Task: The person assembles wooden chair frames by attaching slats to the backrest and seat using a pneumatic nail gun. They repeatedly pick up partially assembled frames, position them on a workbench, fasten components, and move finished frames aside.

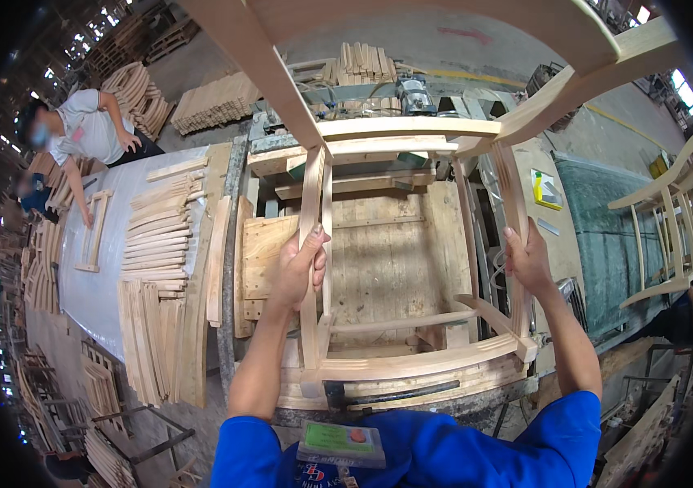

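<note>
Both my hands hold a pale wooden chair frame [423,364], its near end low over the bench and its far end rising toward the top of the view. My left hand [302,262] is closed round the left side rail, thumb on top. On the right side rail my right hand [528,255] is closed too, its fingers partly hidden behind the wood. Beneath the frame lies a work machine with a plank bed [379,268] and wooden blocks along its edges. Whether the frame touches the bed I cannot tell.
To the left, a table [86,281] bears rows of curved wooden slats [155,244]; a masked co-worker [90,130] touches a small wooden frame there. Stacked wood parts [216,103] stand behind. At right are a green-topped table [606,236] and another chair frame [667,220].
</note>
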Motion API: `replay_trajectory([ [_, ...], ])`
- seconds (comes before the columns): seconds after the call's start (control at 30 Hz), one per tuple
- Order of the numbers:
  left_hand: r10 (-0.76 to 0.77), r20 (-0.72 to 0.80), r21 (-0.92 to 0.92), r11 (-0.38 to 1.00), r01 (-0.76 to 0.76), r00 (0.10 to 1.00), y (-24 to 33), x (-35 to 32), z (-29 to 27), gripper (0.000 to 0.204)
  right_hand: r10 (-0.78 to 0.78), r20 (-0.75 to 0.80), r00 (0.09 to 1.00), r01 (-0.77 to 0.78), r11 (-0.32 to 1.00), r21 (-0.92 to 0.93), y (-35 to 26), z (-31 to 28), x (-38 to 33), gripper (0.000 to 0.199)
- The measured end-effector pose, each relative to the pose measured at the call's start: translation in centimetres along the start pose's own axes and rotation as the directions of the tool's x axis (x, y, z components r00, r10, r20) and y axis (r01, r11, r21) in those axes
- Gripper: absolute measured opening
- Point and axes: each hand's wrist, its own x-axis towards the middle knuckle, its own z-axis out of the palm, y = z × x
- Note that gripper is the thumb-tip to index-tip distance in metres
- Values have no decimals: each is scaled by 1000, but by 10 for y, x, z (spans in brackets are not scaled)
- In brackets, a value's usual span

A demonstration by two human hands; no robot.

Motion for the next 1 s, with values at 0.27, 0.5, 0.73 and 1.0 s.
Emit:
replay_trajectory([
  [0.27, -47, -44, 77, 996, 51, 998, 18, 8, 7, 45, 56, 78, 995, -53, 998, -35, 0, 1, 21, 34],
  [0.5, -141, -96, 106, 983, 151, 985, -22, 55, -12, 35, 121, 132, 984, -121, 993, -10, 27, 27, 57, 32],
  [0.73, -193, -178, 260, 937, 235, 965, -96, 127, -49, 13, 150, 171, 974, -124, 980, -156, 86, 79, 96, 32],
  [1.0, -187, -292, 559, 762, 326, 938, -137, 157, -80, 21, 305, 232, 924, -276, 950, -147, 134, 133, 111, 35],
])
